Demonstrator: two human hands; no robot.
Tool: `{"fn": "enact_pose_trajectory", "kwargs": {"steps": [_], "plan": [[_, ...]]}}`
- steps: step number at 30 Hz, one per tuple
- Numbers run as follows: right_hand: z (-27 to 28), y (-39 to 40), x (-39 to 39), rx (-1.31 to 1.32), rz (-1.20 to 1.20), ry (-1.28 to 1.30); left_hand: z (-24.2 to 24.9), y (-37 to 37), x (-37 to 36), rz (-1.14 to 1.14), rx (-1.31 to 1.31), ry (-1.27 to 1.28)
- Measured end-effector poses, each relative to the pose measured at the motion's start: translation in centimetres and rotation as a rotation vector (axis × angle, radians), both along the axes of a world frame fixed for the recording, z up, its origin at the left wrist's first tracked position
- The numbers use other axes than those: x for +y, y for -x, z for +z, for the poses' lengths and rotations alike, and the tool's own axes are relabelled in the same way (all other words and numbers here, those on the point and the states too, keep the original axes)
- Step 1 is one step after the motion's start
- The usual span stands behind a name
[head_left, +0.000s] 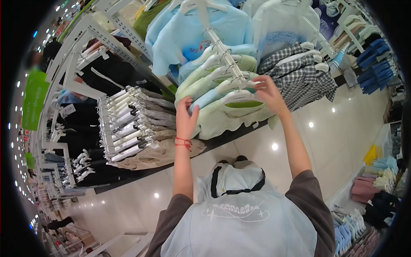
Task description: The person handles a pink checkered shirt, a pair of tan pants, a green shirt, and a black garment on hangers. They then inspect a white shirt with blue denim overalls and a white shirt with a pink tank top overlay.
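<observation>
My left hand (187,118) is at the shoulder of the pale green top (218,122) hanging at the front of the rail, thumb and fingers apart. A light blue garment (205,99) shows just behind that top, right by my fingers. The front top has a chain at its neckline and hangs on a white hanger (242,95). My right hand (269,94) is raised beside the hanger's other end, its fingers curved and spread near the tip of the white metal rail (229,60). More pale green tops (195,88) hang behind.
Light blue sweatshirts (188,36) hang further back. Checked shirts (295,73) fill the arm on the right. At left, trousers (147,128) hang on clip hangers (122,122). Glossy tiled floor (295,132) lies around the stand's dark base. Further clothes racks (376,64) stand at right.
</observation>
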State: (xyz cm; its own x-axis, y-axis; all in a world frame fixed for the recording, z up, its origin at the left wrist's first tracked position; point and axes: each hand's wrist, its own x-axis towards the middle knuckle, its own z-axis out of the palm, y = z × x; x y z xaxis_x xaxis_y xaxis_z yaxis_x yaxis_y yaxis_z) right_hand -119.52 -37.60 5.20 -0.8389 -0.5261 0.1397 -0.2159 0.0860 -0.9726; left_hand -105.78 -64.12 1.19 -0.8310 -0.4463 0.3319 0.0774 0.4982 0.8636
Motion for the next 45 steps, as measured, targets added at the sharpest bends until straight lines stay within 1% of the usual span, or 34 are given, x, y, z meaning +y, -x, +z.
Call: {"fn": "enact_pose_trajectory", "kwargs": {"steps": [2, 4, 5, 6, 8, 9, 10, 11, 13, 14, 17, 18, 21, 22, 25, 29, 39, 43, 45], "plan": [[-0.5, 1.5, 0.6, 0.139, -0.132, -0.125, -0.5, 0.6, -0.9, -0.172, -0.157, 0.093], [-0.8, 2.1, 0.7, 0.359, -0.159, -0.328, -0.1, 1.0, -0.7, -0.338, -0.283, 0.14], [-1.0, 2.4, 0.8, 0.472, -0.172, -0.429, -0.7, 1.1, -0.5, -0.269, -0.303, 0.139], [-0.7, 2.5, 0.6, 0.537, -0.187, -0.466, -1.9, 1.2, -0.3, -0.199, -0.323, 0.138], [1.8, 2.4, 0.4, 0.521, -0.114, -0.753, -2.9, 1.1, -0.3, -0.108, -0.316, 0.139], [2.5, 2.3, 0.5, 0.506, -0.078, -0.898, -3.5, 0.9, -0.3, -0.106, -0.297, 0.067], [1.8, 3.3, 0.7, 0.474, -0.028, -0.944, -4.1, 0.5, -0.2, -0.103, -0.277, -0.008], [1.0, 4.2, 1.2, 0.35, 0.026, -0.907, -4.9, 0.1, -0.1, -0.1, -0.257, -0.084], [-0.8, 5.7, 2.1, 0.109, 0.134, -0.824, -7.3, -1.7, -0.2, -0.195, -0.296, -1.112], [-1.6, 6.2, 2.6, 0.139, 0.195, -0.788, -8.7, -2.8, -0.3, -0.232, -0.295, -1.626], [-4.7, 6.7, 4.1, 0.027, 0.226, -0.552, -14.8, -6.8, -1.1, -0.428, -0.176, -1.641], [-3.9, 5.8, 4.3, -0.066, 0.225, -0.529, -16.2, -7.8, -0.9, -0.484, -0.137, -1.662], [-7.2, 4.7, 6.0, -0.343, 0.177, -0.225, -18.4, -9.1, 0.2, -0.524, -0.08, -1.731], [-7.8, 4.2, 6.3, -0.433, 0.222, -0.147, -18.8, -9.2, 0.7, -0.493, -0.079, -1.762], [-13.4, 3.2, 9.7, -0.438, 0.228, -0.345, -20.0, -10.1, 2.0, -0.413, -0.072, -1.838], [-16.3, 1.3, 9.5, -0.539, 0.232, -0.442, -21.4, -11.1, 3.5, -0.314, -0.073, -1.908], [-22.4, -5.4, 13.2, -0.816, 0.124, -0.441, -23.8, -13.2, 5.2, -0.149, -0.107, -1.997], [-24.4, -7.4, 15.0, -0.879, 0.029, -0.384, -24.8, -14.2, 5.4, -0.103, -0.118, -2.041], [-25.2, -8.5, 15.9, -0.888, -0.058, -0.317, -25.5, -14.7, 5.6, -0.084, -0.124, -2.077]]}}
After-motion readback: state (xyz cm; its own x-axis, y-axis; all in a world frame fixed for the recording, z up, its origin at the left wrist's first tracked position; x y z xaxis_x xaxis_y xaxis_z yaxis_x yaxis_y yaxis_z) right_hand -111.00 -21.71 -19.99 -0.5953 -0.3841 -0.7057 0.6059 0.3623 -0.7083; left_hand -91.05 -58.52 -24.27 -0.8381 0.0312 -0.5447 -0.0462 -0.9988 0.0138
